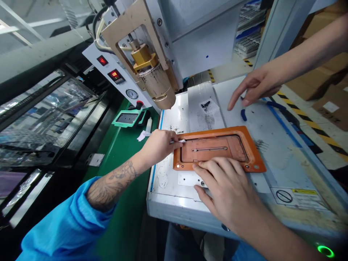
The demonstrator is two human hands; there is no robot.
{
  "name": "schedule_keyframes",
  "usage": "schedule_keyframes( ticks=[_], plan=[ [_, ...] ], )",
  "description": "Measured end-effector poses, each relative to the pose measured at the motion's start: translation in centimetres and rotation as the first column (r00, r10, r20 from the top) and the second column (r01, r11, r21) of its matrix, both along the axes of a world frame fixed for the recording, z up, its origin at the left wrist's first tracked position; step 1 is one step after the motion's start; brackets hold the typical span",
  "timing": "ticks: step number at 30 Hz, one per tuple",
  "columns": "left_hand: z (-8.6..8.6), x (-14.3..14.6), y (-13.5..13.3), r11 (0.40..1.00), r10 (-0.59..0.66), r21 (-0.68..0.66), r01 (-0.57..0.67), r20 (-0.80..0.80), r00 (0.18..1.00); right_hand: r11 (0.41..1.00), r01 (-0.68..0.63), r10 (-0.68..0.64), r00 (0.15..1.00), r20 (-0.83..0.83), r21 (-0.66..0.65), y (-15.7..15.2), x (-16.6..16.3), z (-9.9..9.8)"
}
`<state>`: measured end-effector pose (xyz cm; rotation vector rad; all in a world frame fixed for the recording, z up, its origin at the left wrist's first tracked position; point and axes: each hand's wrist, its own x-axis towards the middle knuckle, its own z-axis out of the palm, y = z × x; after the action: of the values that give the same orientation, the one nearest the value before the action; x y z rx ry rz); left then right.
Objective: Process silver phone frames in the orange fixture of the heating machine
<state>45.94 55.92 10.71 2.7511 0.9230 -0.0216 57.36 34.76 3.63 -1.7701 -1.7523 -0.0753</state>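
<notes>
An orange rectangular fixture frame (252, 161) lies flat on the white machine bed (277, 145). My left hand (159, 145) is closed in a pinch on a small white strip (179, 141) at the frame's left edge. Laid flat, my right hand (227, 188) presses its fingers against the frame's near edge, holding nothing. Another person's hand (255, 87) reaches in from the right with fingers spread, above small blue pieces (244, 114) on the bed.
A press head with a brass fitting (152, 72) hangs over the bed's far left. A green tray (127, 118) and a small white bottle (148, 125) sit on the green belt (122, 203) at left. A green light ring (325, 251) glows at the bottom right.
</notes>
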Motion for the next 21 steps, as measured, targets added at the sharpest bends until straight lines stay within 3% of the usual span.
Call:
schedule_keyframes(
  ticks=[6, 9, 11, 13, 15, 17, 21],
  plan=[
    [-1.2, 1.3, 1.4, 0.997, -0.019, 0.081, 0.016, 0.042, 0.999, 1.000, -0.006, 0.006, 1.000, -0.015, 0.003, 0.1, 0.2, -0.1],
    [-1.2, 1.8, 2.3, 0.993, 0.019, 0.114, -0.034, 0.134, 0.991, 1.000, -0.010, 0.010, 1.000, -0.011, 0.010, 0.0, 0.1, -0.2],
    [-1.0, 1.6, 2.6, 0.998, 0.031, 0.041, -0.042, 0.235, 0.972, 1.000, -0.010, 0.010, 1.000, -0.015, 0.006, -0.1, 0.0, -0.3],
    [-0.8, 0.8, 2.6, 0.993, 0.021, -0.119, 0.016, 0.300, 0.954, 1.000, -0.009, 0.009, 1.000, -0.017, 0.006, -0.1, 0.0, -0.3],
    [-0.9, 0.0, 2.4, 0.963, 0.016, -0.260, 0.065, 0.299, 0.954, 1.000, -0.010, 0.010, 1.000, -0.014, 0.008, -0.1, 0.0, -0.3],
    [-1.3, -0.5, 2.0, 0.948, 0.039, -0.315, 0.051, 0.272, 0.962, 1.000, -0.005, 0.005, 1.000, -0.013, 0.010, 0.0, 0.1, -0.2],
    [-2.2, 0.2, 1.3, 0.993, -0.005, -0.111, 0.041, 0.304, 0.953, 1.000, 0.001, 0.000, 1.000, -0.013, 0.007, 0.0, 0.0, -0.2]
  ],
)
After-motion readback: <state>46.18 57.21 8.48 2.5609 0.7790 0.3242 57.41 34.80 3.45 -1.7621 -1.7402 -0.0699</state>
